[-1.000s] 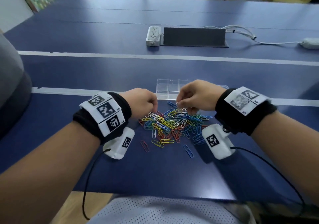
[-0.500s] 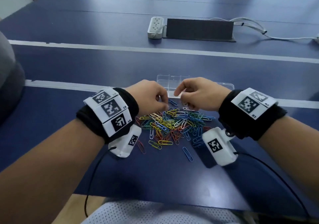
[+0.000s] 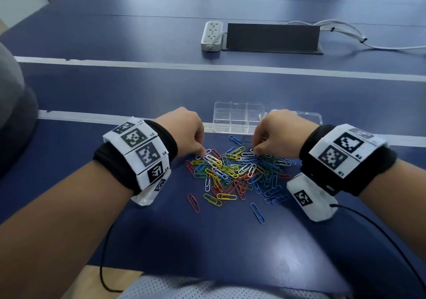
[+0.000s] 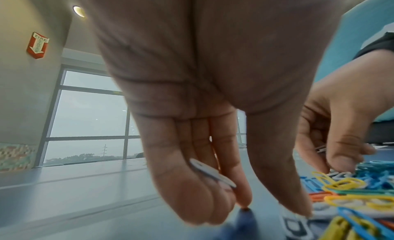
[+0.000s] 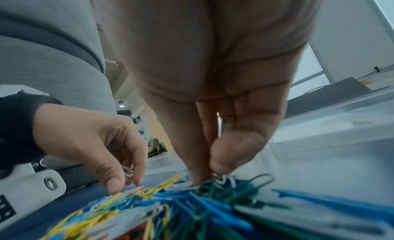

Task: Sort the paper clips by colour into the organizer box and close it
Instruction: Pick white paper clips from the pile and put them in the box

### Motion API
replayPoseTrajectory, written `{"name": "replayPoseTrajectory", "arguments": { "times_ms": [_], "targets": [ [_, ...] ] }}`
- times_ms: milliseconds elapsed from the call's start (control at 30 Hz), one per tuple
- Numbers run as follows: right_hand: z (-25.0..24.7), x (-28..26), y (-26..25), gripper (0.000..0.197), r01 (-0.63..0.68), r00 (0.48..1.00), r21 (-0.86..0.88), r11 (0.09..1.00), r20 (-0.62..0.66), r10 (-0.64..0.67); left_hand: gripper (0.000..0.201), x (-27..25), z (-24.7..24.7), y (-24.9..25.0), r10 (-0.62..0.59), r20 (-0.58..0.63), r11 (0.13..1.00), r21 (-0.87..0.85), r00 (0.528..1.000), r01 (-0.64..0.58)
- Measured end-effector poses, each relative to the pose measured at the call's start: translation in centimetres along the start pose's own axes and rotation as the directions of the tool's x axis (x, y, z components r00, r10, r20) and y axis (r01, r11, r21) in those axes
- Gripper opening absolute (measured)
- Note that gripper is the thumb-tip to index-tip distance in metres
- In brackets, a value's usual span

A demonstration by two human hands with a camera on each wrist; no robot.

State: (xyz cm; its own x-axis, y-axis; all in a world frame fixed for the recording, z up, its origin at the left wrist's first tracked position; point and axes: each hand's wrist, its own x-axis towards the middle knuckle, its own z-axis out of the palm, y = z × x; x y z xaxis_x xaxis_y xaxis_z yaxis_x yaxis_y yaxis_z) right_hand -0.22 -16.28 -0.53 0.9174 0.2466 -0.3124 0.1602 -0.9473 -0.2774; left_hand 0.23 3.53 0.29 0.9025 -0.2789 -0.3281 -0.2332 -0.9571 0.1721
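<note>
A heap of paper clips [image 3: 235,172] in white, blue, yellow, green and red lies on the blue table. Behind it stands the clear organizer box [image 3: 237,116], its lid [image 3: 299,115] folded open to the right. My left hand [image 3: 204,157] reaches down at the heap's left far edge. It keeps a white clip [image 4: 213,174] tucked under its curled fingers, while thumb and forefinger touch the table. My right hand [image 3: 254,152] pinches a white clip [image 5: 222,178] at the heap's far right. The box compartments look empty from here.
Single clips, such as a red one [image 3: 193,203] and a blue one [image 3: 257,213], lie nearer to me. A white power strip [image 3: 211,35] and a dark flap [image 3: 273,37] with cables sit far back. A grey chair [image 3: 13,105] stands at the left.
Both hands came back from the front edge of the box and dropped onto the far side of the heap. The right hand's fingers have closed into a pinch.
</note>
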Motion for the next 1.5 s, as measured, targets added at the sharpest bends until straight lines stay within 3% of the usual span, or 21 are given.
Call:
{"name": "replayPoseTrajectory", "arguments": {
  "times_ms": [400,667,800,1033,1133,1333,1500],
  "targets": [
    [-1.1,-0.5,1.1,0.020,0.026,0.995,0.127,0.992,0.091,-0.038,0.007,-0.8,0.4,0.8,0.026,0.039,0.998,0.060,0.999,-0.028],
    [-0.7,-0.9,1.1,0.017,0.009,0.989,0.167,0.986,0.144,-0.034,0.009,-1.0,0.4,-0.2,0.043,0.012,0.999,-0.032,0.999,-0.043],
    [-0.9,-0.8,0.8,0.019,-0.004,0.990,0.264,0.965,0.139,-0.034,0.020,-1.1,0.3,-0.6,0.042,0.037,0.996,-0.076,0.998,-0.039],
    [-0.4,-0.1,0.8,0.025,-0.045,0.986,0.492,0.869,0.159,-0.039,0.007,-1.2,0.6,0.2,0.085,0.008,0.996,0.013,0.996,-0.085],
    [-0.7,0.1,1.2,0.022,-0.058,0.994,0.543,0.838,0.112,-0.004,0.008,-1.2,0.6,0.6,0.101,0.008,0.993,0.055,0.995,-0.101],
    [-2.0,1.3,1.7,0.023,-0.042,0.987,0.441,0.896,-0.118,0.105,0.023,-1.0,0.3,0.6,0.081,0.053,0.995,0.046,0.995,-0.083],
    [-2.8,2.1,0.8,0.023,-0.053,0.973,0.380,0.923,-0.190,0.134,0.006,-0.6,-1.6,1.7,0.140,-0.063,0.989,-0.034,0.988,-0.142]
  ]
}}
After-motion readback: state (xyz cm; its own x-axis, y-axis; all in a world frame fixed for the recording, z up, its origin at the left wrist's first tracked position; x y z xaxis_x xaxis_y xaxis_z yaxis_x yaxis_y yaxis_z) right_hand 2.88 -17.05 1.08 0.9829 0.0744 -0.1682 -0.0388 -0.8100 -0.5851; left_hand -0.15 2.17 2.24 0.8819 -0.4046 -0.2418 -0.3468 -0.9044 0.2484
